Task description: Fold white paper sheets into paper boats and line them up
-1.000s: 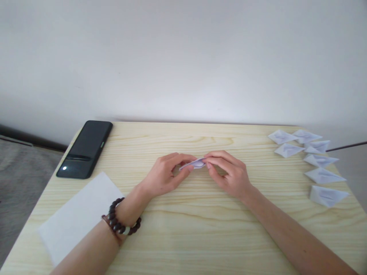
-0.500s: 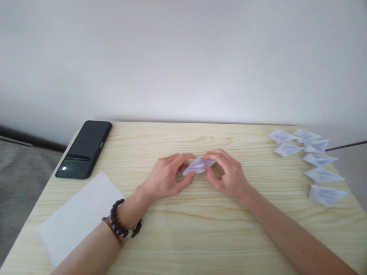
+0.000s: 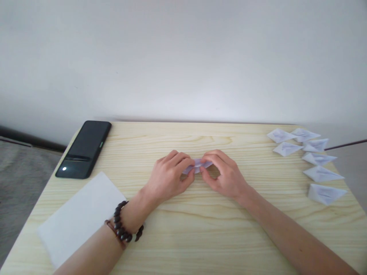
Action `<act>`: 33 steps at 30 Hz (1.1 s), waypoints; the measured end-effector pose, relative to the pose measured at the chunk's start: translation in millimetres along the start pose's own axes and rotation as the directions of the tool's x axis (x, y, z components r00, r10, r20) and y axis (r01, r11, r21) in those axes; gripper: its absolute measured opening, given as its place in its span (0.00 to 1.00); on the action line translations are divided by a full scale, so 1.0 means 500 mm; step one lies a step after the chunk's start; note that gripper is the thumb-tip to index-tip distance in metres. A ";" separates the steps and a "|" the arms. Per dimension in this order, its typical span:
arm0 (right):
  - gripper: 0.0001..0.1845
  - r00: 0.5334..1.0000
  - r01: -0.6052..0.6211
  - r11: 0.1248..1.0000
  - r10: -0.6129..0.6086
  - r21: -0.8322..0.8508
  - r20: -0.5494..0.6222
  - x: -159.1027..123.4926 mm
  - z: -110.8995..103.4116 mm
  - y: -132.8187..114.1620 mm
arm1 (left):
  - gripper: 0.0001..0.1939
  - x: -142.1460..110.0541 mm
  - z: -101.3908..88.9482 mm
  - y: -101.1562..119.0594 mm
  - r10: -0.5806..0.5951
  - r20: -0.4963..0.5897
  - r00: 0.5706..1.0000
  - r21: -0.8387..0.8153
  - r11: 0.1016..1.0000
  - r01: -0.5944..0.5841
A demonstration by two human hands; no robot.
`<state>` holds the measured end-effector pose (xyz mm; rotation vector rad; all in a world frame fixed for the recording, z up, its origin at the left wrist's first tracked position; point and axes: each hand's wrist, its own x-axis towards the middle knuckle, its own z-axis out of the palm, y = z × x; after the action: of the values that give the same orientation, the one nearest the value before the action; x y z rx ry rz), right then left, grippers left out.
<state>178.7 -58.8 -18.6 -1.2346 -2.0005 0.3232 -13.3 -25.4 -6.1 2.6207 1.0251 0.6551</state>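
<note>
A small folded white paper boat (image 3: 197,165) is held between both hands over the middle of the table. My left hand (image 3: 171,175) pinches its left end between thumb and fingers. The right end is gripped the same way by my right hand (image 3: 224,173). Fingers cover both tips of the boat, so only its middle shows. On the right side of the table sit several finished-looking paper boats (image 3: 323,173) of the same kind, apart from my hands.
A black phone (image 3: 84,149) lies at the table's back left corner. White paper (image 3: 80,214) rests at the left, partly under my left forearm. The wooden table (image 3: 195,236) meets a pale wall (image 3: 183,61) at its back edge.
My left fingers have closed further over the left end of the paper boat. My right hand has shifted slightly left, and less of the boat shows.
</note>
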 end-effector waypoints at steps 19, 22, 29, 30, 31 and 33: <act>0.09 0.988 -0.106 0.950 0.135 -0.295 0.080 0.005 0.017 -0.018 | 0.12 0.001 0.022 0.029 -0.207 -0.026 0.978 0.118 0.971 0.209; 0.08 0.988 -0.102 0.961 0.128 -0.256 0.086 0.006 0.016 -0.016 | 0.14 0.001 0.022 0.026 -0.201 -0.022 0.979 0.093 0.975 0.202; 0.09 0.985 -0.130 0.964 0.153 -0.232 0.081 0.004 0.014 -0.008 | 0.13 0.005 0.017 0.028 -0.238 0.032 0.971 0.065 0.970 0.235; 0.09 0.984 -0.133 0.964 0.155 -0.232 0.082 0.005 0.013 -0.007 | 0.13 0.006 0.016 0.029 -0.244 0.037 0.969 0.067 0.968 0.241; 0.09 0.983 -0.134 0.963 0.159 -0.235 0.090 0.005 0.013 -0.008 | 0.13 0.006 0.015 0.029 -0.245 0.040 0.969 0.068 0.968 0.242; 0.10 0.980 -0.126 0.960 0.159 -0.250 0.117 0.006 0.011 -0.009 | 0.13 0.005 0.014 0.028 -0.239 0.037 0.970 0.056 0.970 0.237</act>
<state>171.0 -57.6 -18.2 -1.5512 -2.1188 0.2436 -0.1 -33.9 -6.1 2.4859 1.3325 0.5189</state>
